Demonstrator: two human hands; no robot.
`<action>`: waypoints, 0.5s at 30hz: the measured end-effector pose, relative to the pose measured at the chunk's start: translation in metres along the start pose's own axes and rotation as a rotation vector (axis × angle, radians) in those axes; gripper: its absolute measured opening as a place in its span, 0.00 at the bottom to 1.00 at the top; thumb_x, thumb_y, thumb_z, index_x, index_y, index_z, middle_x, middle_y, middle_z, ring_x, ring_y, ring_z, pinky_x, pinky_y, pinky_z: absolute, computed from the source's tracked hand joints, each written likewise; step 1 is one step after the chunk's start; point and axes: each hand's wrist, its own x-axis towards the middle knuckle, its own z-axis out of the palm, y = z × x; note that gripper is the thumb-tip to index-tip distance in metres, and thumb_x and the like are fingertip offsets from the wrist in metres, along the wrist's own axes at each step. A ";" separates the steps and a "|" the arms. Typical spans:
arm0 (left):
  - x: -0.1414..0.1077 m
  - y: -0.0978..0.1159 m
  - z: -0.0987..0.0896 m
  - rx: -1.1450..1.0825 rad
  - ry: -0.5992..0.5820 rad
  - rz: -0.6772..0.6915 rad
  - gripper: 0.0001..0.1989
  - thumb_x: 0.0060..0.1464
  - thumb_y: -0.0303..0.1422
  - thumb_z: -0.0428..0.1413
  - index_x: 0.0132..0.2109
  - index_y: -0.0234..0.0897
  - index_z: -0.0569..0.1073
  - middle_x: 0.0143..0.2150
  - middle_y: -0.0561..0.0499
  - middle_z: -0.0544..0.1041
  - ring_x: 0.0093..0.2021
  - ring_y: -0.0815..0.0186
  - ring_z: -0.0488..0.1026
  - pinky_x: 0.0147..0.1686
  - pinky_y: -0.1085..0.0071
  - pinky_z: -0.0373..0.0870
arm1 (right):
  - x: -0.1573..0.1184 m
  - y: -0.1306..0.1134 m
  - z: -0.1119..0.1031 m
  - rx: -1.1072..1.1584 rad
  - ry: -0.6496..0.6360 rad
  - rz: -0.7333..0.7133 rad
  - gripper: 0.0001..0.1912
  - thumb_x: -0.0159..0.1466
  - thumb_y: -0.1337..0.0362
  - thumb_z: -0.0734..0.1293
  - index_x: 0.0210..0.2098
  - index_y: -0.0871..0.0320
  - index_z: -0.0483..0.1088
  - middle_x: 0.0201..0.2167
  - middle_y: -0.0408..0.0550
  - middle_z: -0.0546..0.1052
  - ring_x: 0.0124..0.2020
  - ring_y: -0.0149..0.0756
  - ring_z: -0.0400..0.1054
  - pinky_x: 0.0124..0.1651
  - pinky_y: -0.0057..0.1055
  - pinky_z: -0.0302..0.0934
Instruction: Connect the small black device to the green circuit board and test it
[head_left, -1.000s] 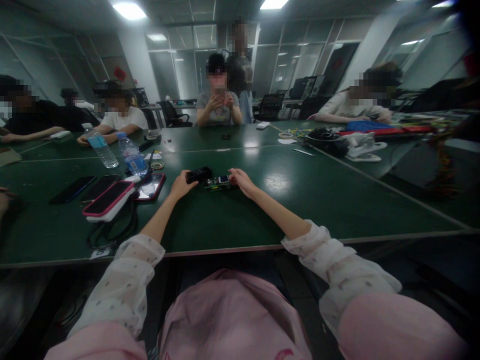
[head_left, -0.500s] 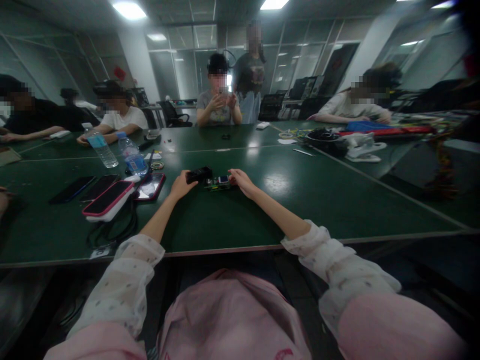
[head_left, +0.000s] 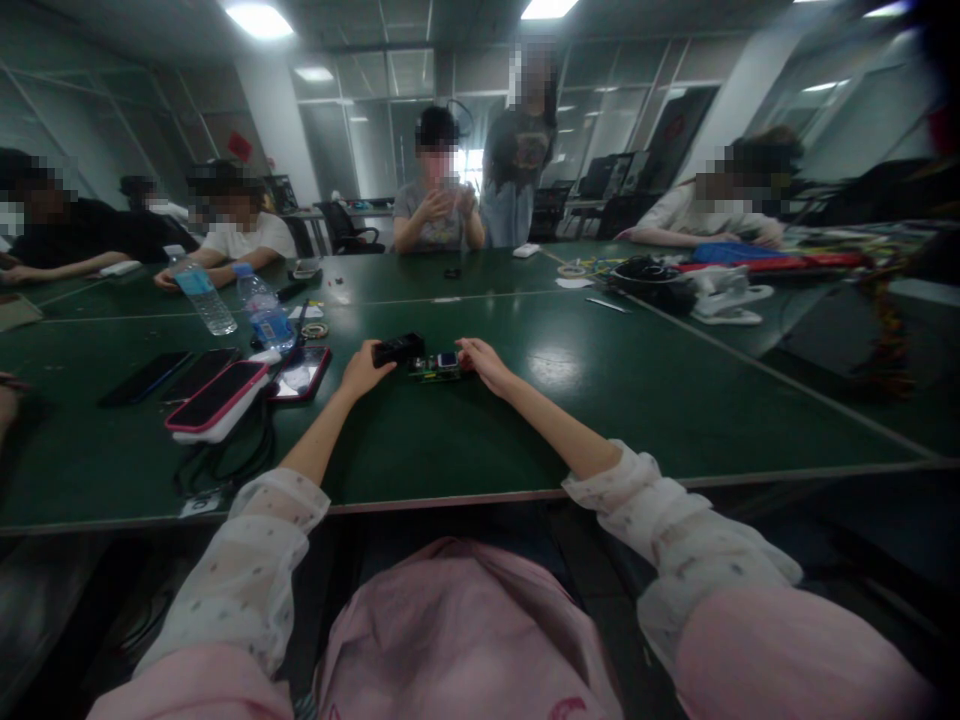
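Observation:
My left hand [head_left: 366, 368] is closed around the near end of a black box-like case [head_left: 398, 348], thumb along its front side. Just right of the case lies a green circuit board [head_left: 435, 372] with a small screen [head_left: 448, 359] on top. My right hand [head_left: 482, 365] is at the board's right end, its fingers bent and pinched together there. The fingertips partly hide that end of the board. Both forearms reach over the near edge of the dark green table [head_left: 600, 400].
To the left lie several phones, one a pink-edged phone [head_left: 217, 397], with a black cord [head_left: 232, 450]. Behind them stand a tilted water bottle [head_left: 202, 292] and another bottle [head_left: 264, 310]. Tape rolls, a white clamp-like object [head_left: 727, 300] and cables lie at right. Several people sit around.
My hands, the black case and the board stay in place. Across the table, the standing person has shifted to the right, and the seated person's hands have moved slightly.

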 end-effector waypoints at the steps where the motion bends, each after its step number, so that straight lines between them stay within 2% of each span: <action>1: 0.000 0.001 0.000 0.004 -0.001 0.000 0.31 0.48 0.43 0.60 0.56 0.38 0.60 0.47 0.41 0.74 0.46 0.55 0.74 0.46 0.59 0.69 | 0.000 0.000 0.000 -0.001 0.000 0.003 0.16 0.64 0.53 0.62 0.44 0.58 0.68 0.28 0.42 0.71 0.28 0.28 0.65 0.31 0.26 0.60; 15: -0.002 0.005 -0.002 0.004 -0.009 -0.017 0.31 0.48 0.42 0.60 0.56 0.37 0.60 0.48 0.41 0.75 0.47 0.56 0.74 0.47 0.59 0.69 | -0.002 -0.001 0.002 -0.005 -0.031 -0.029 0.18 0.63 0.51 0.63 0.44 0.59 0.68 0.23 0.40 0.69 0.24 0.28 0.64 0.28 0.26 0.58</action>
